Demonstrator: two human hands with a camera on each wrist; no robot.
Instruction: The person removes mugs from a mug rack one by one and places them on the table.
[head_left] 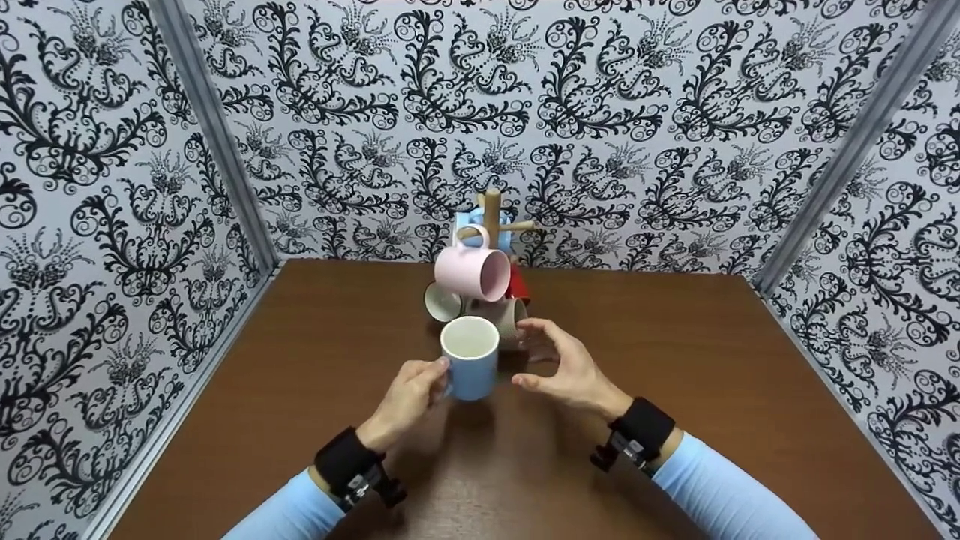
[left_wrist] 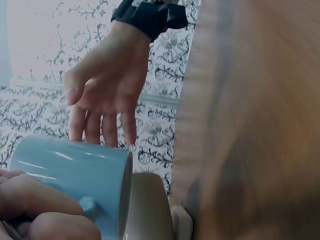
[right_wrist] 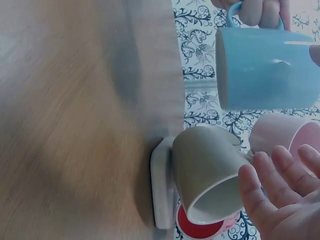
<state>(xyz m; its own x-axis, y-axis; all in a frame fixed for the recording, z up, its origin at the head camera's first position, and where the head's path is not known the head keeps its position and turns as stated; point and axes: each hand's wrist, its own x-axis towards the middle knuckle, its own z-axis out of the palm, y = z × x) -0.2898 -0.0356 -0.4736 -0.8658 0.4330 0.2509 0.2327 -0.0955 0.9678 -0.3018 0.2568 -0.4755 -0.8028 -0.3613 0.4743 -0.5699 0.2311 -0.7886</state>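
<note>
From where I stand, the left hand [head_left: 409, 394] has hold of a blue mug [head_left: 471, 375] by its handle, the fingers curled round it and the thumb at the mug's side. The mug is upright, held above the table [head_left: 337, 390] in front of a wooden mug stand [head_left: 492, 214], and its mouth faces up, so I can look down into the pale, off-white inside.

The right hand [head_left: 574, 371] is open, thumb and fingers spread apart, to the right of the blue mug and well clear of its wall. Its fingertips reach near a beige mug [head_left: 511, 315] low on the stand; I can't tell whether they touch. That mug lies tipped over, its light inside showing from the right wrist.

Above it a pink mug [head_left: 461, 271] hangs sideways by its handle from a peg, mouth to the right, pink within. Low on the left, a white mug [head_left: 442, 304] turns its white interior forward. A red mug [head_left: 519, 286] shows partly behind the pink one, and a light-blue piece [head_left: 505, 238] behind the post is mostly hidden.
</note>
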